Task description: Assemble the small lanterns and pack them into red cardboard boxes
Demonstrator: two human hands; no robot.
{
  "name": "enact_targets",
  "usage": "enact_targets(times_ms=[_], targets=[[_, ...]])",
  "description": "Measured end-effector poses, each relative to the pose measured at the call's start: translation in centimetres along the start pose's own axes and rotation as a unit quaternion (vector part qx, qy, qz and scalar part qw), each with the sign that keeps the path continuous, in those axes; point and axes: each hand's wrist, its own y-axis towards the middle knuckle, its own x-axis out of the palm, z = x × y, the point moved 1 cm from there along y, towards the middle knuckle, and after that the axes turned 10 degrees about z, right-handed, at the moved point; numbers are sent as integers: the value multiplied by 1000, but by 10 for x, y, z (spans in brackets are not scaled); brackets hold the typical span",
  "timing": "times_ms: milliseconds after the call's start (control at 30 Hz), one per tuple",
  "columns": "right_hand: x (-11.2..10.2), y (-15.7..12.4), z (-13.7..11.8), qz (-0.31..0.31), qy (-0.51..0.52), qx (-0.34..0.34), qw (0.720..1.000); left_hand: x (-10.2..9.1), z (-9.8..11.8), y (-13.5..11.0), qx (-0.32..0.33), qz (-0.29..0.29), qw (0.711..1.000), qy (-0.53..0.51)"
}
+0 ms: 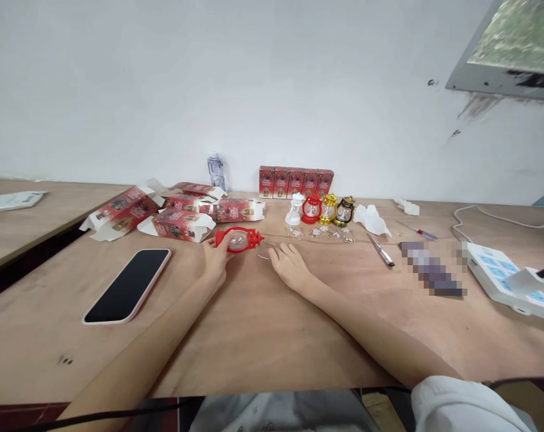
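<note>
My left hand (216, 257) is closed around a small red toy lantern (240, 240) that lies on its side on the wooden table (254, 324). My right hand (288, 264) rests flat on the table just right of it, fingers stretched out, touching a thin wire handle (266, 251). Beyond my hands stand several finished little lanterns: white (294, 210), red (312, 209), gold (328, 209) and black (345, 211). Small loose parts (321, 234) lie in front of them.
A black phone (128, 284) lies at the left. Opened red boxes (177, 211) are heaped behind it; closed red boxes (295, 182) and a water bottle (216, 171) stand by the wall. At the right are a metal tool (381, 249), a screwdriver (420, 231) and a white power strip (505, 276).
</note>
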Motion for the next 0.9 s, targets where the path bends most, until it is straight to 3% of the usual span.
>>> enact_targets(times_ms=[300, 567, 700, 800, 900], targets=[[7, -3, 4, 134, 132, 13, 982, -2, 1, 2, -26, -22, 999, -37], [-3, -4, 12, 216, 358, 86, 904, -1, 3, 0, -34, -28, 999, -26], [2, -3, 15, 187, 441, 141, 866, -1, 6, -2, -52, -45, 997, -21], [4, -2, 17, 136, 500, 182, 836, 0, 7, -3, -90, -90, 992, -24], [5, -1, 17, 129, 531, 200, 813, 1, 8, -4, -116, -122, 986, -16]])
